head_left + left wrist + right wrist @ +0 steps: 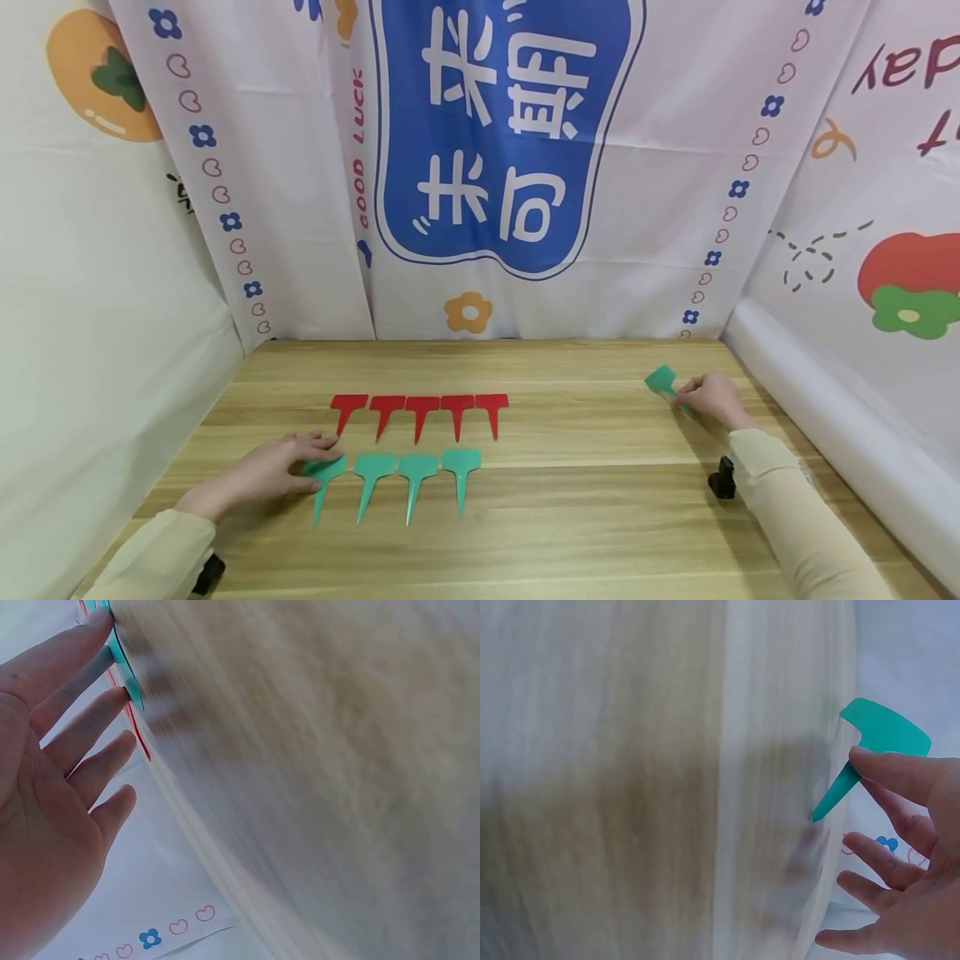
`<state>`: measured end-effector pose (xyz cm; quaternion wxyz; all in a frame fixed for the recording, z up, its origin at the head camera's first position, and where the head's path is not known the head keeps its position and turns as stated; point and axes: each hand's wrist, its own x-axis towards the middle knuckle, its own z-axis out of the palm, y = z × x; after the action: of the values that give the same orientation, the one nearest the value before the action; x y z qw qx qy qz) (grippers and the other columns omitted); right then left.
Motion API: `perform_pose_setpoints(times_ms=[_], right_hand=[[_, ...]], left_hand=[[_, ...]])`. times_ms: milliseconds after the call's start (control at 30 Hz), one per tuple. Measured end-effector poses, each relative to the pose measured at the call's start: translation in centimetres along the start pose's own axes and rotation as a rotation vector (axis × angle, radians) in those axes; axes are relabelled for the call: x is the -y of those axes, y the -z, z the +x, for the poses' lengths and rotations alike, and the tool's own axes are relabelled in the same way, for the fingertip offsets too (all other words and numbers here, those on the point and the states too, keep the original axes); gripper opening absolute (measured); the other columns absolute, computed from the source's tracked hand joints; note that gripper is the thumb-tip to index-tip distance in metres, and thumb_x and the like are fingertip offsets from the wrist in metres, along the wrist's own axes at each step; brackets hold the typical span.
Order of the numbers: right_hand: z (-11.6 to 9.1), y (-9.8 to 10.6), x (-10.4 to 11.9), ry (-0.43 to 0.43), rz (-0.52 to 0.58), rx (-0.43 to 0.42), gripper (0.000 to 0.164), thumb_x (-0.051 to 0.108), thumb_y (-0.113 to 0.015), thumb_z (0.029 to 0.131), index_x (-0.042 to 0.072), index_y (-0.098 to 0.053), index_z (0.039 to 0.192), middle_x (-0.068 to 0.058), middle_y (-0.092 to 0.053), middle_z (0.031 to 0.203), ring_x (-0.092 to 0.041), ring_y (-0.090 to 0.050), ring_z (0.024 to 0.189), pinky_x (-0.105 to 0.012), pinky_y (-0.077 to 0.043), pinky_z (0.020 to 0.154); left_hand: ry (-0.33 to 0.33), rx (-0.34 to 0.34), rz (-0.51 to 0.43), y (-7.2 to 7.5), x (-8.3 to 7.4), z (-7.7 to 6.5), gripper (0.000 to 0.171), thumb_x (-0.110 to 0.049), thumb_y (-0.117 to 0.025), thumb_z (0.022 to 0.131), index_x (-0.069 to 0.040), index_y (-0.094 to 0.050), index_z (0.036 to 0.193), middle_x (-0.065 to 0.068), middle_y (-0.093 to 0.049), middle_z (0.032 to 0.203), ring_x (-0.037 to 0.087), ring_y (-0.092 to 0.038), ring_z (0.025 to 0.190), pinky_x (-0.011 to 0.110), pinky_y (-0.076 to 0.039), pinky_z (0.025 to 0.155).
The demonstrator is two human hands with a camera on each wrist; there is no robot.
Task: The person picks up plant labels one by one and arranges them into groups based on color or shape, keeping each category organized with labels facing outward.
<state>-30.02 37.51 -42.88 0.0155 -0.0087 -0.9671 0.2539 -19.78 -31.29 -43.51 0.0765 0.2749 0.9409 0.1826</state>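
Note:
At the right of the table my right hand (712,398) pinches a green T-shaped plant label (662,380) by its pointed stem. In the right wrist view, thumb and forefinger meet on the stem of the green label (889,731), while the other fingers spread loosely. My left hand (281,467) reaches over the leftmost green plant label (326,469) of a row, its fingers fairly straight at the label's head. The left wrist view shows that hand (67,742) with its fingertips right at the green edge. Several more green labels (417,467) continue the row, stems toward me.
Behind the green row lies a row of several red plant labels (422,405). Everything rests on a wooden table (570,517). A printed white cloth (660,192) hangs along the far edge, with white sheets (862,450) at both sides. Each wrist wears a black device (722,479).

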Motion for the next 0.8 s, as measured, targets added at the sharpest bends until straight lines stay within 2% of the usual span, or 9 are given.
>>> perform_pose_setpoints(times_ms=[367, 500, 600, 733, 800], right_hand=[[-0.2, -0.5, 0.3, -0.015, 0.071, 0.011, 0.024, 0.027, -0.073, 0.082, 0.004, -0.071, 0.09, -0.019, -0.067, 0.105, -0.033, -0.057, 0.096, -0.052, -0.043, 0.085], [-0.3, -0.7, 0.8, 0.004, 0.068, 0.016, 0.023, 0.028, -0.071, 0.084, 0.006, -0.07, 0.088, -0.018, -0.067, 0.105, -0.033, -0.057, 0.096, -0.05, -0.043, 0.083], [-0.3, -0.9, 1.1, 0.011, 0.062, 0.014, 0.022, 0.028, -0.07, 0.084, 0.006, -0.069, 0.087, -0.022, -0.064, 0.112, -0.038, -0.056, 0.101, -0.053, -0.042, 0.086], [-0.3, -1.2, 1.4, 0.011, 0.077, 0.024, 0.021, 0.026, -0.067, 0.086, 0.005, -0.069, 0.088, -0.029, -0.05, 0.134, -0.049, -0.045, 0.122, -0.063, -0.035, 0.098], [-0.3, -1.3, 1.5, 0.014, 0.085, 0.029, 0.021, 0.025, -0.067, 0.086, 0.004, -0.069, 0.088, -0.031, -0.042, 0.14, -0.053, -0.038, 0.127, -0.065, -0.03, 0.102]], left_hand=[[0.01, -0.006, -0.001, 0.1, -0.2, -0.1, 0.052, -0.033, -0.071, 0.083, -0.011, -0.06, 0.129, 0.015, -0.05, 0.141, 0.046, -0.034, 0.134, 0.067, -0.025, 0.105], [0.008, -0.001, -0.014, 0.2, -0.4, -0.2, 0.051, -0.032, -0.07, 0.084, -0.01, -0.06, 0.129, 0.015, -0.049, 0.141, 0.047, -0.033, 0.135, 0.068, -0.025, 0.104], [0.014, 0.002, -0.025, 0.2, -0.4, -0.2, 0.051, -0.032, -0.07, 0.084, -0.01, -0.06, 0.129, 0.015, -0.049, 0.142, 0.047, -0.032, 0.135, 0.068, -0.024, 0.105], [0.014, 0.002, -0.02, 0.2, -0.4, -0.2, 0.051, -0.032, -0.071, 0.083, -0.011, -0.061, 0.128, 0.015, -0.049, 0.141, 0.046, -0.033, 0.135, 0.068, -0.025, 0.104], [0.014, -0.001, -0.015, 0.1, -0.4, -0.2, 0.051, -0.033, -0.071, 0.083, -0.011, -0.061, 0.128, 0.014, -0.05, 0.141, 0.046, -0.033, 0.135, 0.067, -0.025, 0.104]])
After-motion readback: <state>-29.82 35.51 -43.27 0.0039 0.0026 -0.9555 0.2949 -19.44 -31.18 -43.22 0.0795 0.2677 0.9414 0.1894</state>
